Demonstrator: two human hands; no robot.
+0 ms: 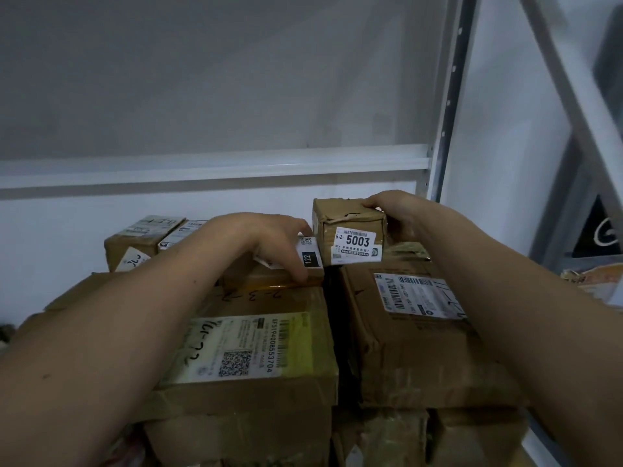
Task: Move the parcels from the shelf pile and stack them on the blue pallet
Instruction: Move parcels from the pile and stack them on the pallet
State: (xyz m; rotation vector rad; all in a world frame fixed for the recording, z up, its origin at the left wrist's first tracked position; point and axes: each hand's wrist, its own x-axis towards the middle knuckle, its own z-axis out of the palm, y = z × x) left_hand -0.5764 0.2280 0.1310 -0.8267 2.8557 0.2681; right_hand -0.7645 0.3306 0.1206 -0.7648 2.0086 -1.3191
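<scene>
Shelf pile, nearest row: a large carton with a yellow-taped waybill (246, 348) and a second large carton (414, 332) lie side by side, untouched, over more boxes below; the blue pallet is out of view, so most of the moving appears still to do. Behind them, the left hand (269, 237) grips a flat white box marked 122 (308, 256), fingers curled over its edge, while the right hand (401, 214) clamps the small carton labelled 5003 (350, 230). Farthest back, two more parcels (148, 237) sit against the wall; the shelf rail (215, 166) above and steel upright (451, 96) at right narrow the lift-out path.
</scene>
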